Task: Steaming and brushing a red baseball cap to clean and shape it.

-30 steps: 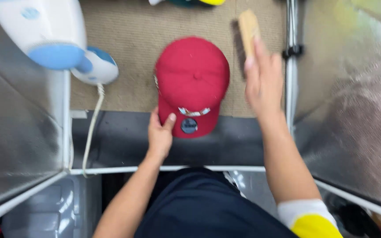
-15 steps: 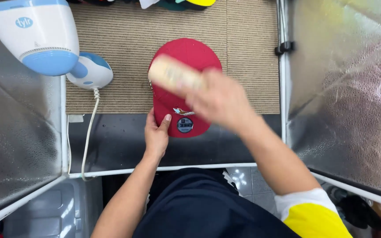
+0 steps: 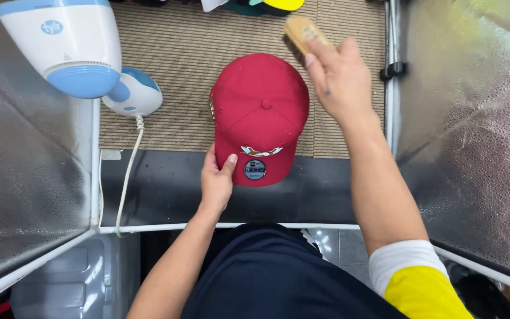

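Note:
A red baseball cap lies crown up on a tan ribbed mat, its brim toward me with a round sticker on it. My left hand grips the brim's left edge, thumb on top. My right hand is raised just beyond the cap's far right side and holds a wooden brush with dark bristles, the bristles tilted toward the cap but apart from it.
A white and blue handheld appliance with a cord rests on the mat at left, below a larger white and blue unit. Foil-covered walls close in on both sides. More caps lie at the far edge.
The right hand swept the brush from the far right across the cap's crown, then back out to the cap's far right. The left hand stayed on the brim.

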